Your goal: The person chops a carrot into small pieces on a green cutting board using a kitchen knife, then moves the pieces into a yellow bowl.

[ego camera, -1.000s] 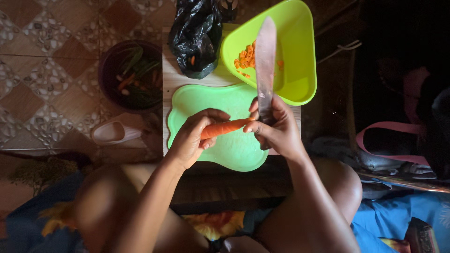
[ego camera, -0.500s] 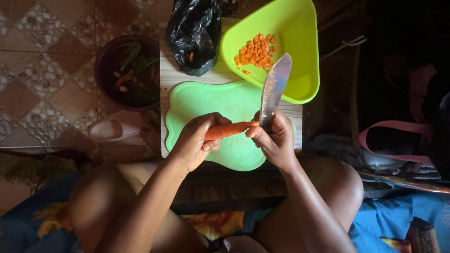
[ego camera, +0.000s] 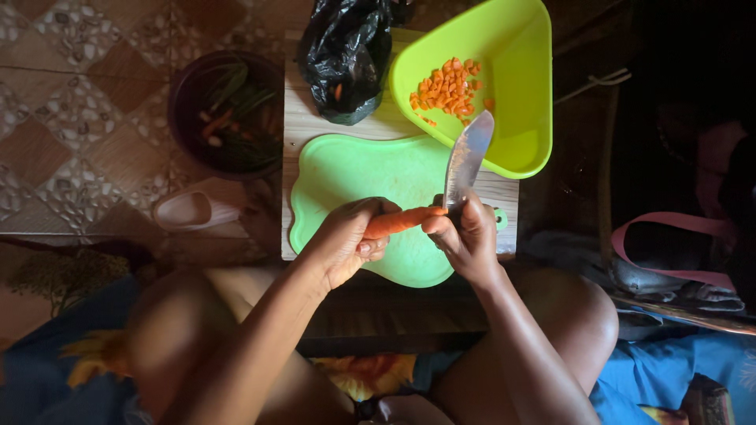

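Carrot [ego camera: 403, 221] held level above the green board [ego camera: 346, 177], between both hands. Left hand [ego camera: 346, 240] wrapped around its left end, fingers curled shut on it. Right hand [ego camera: 466, 240] at its right end, fingers clenched on the knife [ego camera: 466, 161] handle, thumb pressed against the carrot; blade pointing up and away, slightly tilted right, tip over the tray rim. Both forearms rising from the lower edge, meeting in a V over the board, wrists bent inward, knees spread to either side.

Board lying on a pale wooden stool [ego camera: 303, 130], near edge overhanging toward the lap. Yellow-green tray [ego camera: 524, 94] at the upper right, rounded-triangular, partly resting on the board's far corner, with a heap of diced carrot [ego camera: 447, 88] inside near its left wall. Black plastic bag [ego camera: 346, 59], crumpled and glossy, just left of the tray, touching it, at the stool's far end. Dark round bowl [ego camera: 193, 94] of green and orange peelings on the tiled floor, left of the stool. Pale sandal [ego camera: 193, 211] below the bowl. Pink strap [ego camera: 669, 228] looped at the right.
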